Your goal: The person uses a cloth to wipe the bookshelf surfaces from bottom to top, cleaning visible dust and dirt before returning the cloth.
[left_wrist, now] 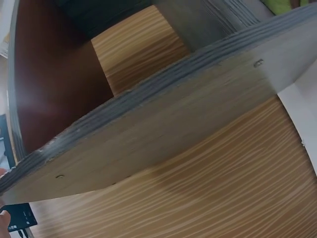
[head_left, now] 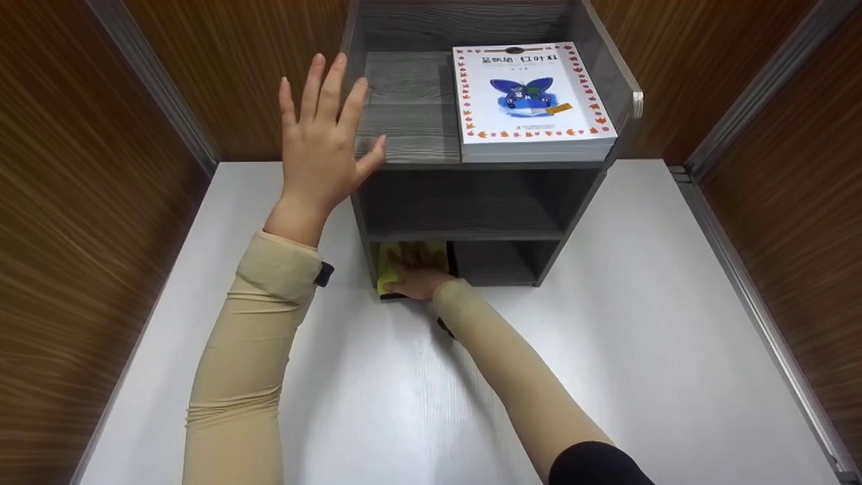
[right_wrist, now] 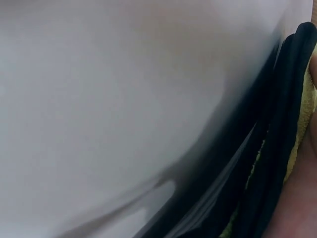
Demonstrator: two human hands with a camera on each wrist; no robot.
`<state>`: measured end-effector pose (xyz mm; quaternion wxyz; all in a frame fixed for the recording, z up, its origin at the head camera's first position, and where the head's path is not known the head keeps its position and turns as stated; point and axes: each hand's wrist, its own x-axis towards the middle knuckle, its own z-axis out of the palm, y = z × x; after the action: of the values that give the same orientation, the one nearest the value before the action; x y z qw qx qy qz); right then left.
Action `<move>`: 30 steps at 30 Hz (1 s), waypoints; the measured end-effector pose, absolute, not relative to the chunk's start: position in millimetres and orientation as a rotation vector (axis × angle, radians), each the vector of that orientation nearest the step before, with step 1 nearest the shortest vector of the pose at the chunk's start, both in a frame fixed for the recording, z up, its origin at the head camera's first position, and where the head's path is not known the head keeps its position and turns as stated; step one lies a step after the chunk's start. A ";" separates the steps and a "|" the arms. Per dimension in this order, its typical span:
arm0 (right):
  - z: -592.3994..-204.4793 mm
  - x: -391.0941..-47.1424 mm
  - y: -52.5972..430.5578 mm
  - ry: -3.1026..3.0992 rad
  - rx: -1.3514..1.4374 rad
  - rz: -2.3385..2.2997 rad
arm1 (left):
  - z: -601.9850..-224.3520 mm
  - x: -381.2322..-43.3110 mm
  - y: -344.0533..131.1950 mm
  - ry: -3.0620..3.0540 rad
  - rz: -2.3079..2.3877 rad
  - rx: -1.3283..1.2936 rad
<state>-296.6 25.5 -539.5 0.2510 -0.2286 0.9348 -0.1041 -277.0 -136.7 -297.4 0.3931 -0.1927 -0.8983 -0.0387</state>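
Note:
A grey wooden shelf unit [head_left: 465,234] stands on the white table. My left hand [head_left: 322,151] is raised at its left side panel, fingers spread and straight, with the thumb reaching over toward the top shelf. In the left wrist view, the fingertips show at the end of the side panel [left_wrist: 148,134]. Low down, my right hand [head_left: 421,276] lies with spread fingers on a folded yellow cloth [head_left: 385,276] with dark edging, in the left part of the bottom compartment. The right wrist view catches the cloth's dark layered edge [right_wrist: 277,124] beside the hand.
A stack of white books [head_left: 535,101], with a blue butterfly on the cover, sits on the right of the top shelf. Wood-grain walls [head_left: 81,202] enclose the white table [head_left: 640,323] at the left, right and back.

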 end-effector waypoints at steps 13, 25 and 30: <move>-537.8 -295.4 25.6 2.543 -0.620 -0.268 | -296.8 -273.4 -134.8 -2.351 -0.051 -0.439; -535.2 -293.9 33.8 2.529 -0.683 -0.273 | -299.8 -269.5 -137.0 -2.369 -0.023 -0.417; -532.0 -300.1 51.3 2.538 -0.690 -0.259 | -298.1 -270.7 -136.3 -2.345 -0.005 -0.417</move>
<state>-300.1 51.3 -532.0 0.2468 -0.2531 0.9306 -0.0948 -270.7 -136.3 -298.1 0.3706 -0.1627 -0.9144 -0.0020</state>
